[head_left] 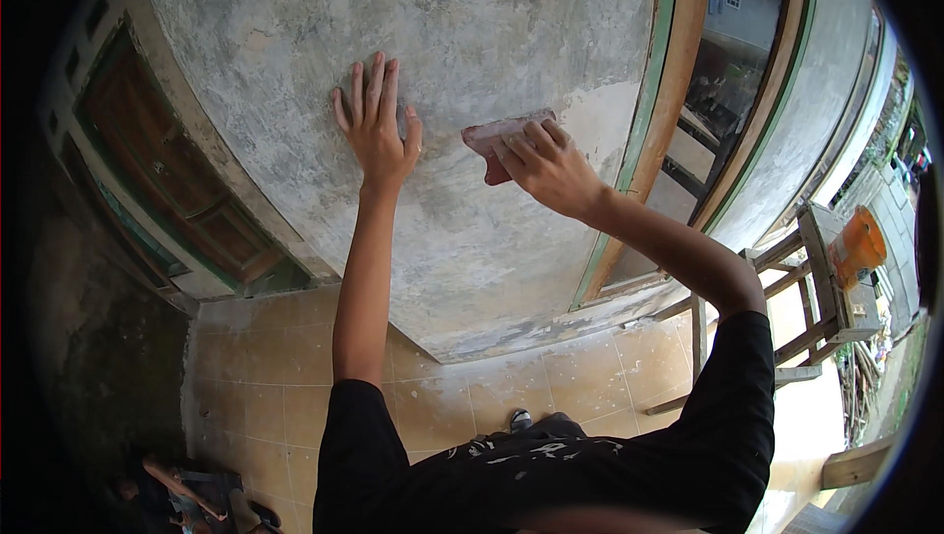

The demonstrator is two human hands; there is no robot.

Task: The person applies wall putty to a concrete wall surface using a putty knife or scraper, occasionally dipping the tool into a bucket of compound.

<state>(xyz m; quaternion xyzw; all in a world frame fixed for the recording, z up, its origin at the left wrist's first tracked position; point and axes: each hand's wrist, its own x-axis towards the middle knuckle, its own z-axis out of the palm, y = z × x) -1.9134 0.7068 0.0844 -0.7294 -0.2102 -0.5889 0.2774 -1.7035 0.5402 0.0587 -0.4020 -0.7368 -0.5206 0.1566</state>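
Observation:
My left hand [375, 129] lies against the grey, patchy wall [433, 229], fingers spread and pointing up, with nothing in it. To its right, my right hand [547, 162] grips a dusty reddish-brown piece of sandpaper [484, 138] and presses it to the wall. The sandpaper's upper edge is whitened with dust, and a bent flap hangs below the fingers. Part of it is hidden behind my hand. A paler, smoother patch of wall [595, 121] shows just right of the sandpaper.
A wood-framed window [678, 91] borders the wall on the right. Further right stands a wooden scaffold [821, 268] with an orange bucket [857, 239]. A brown door [177, 160] is at left. White spots dot the tiled floor [511, 386]. Another person [187, 490] is at lower left.

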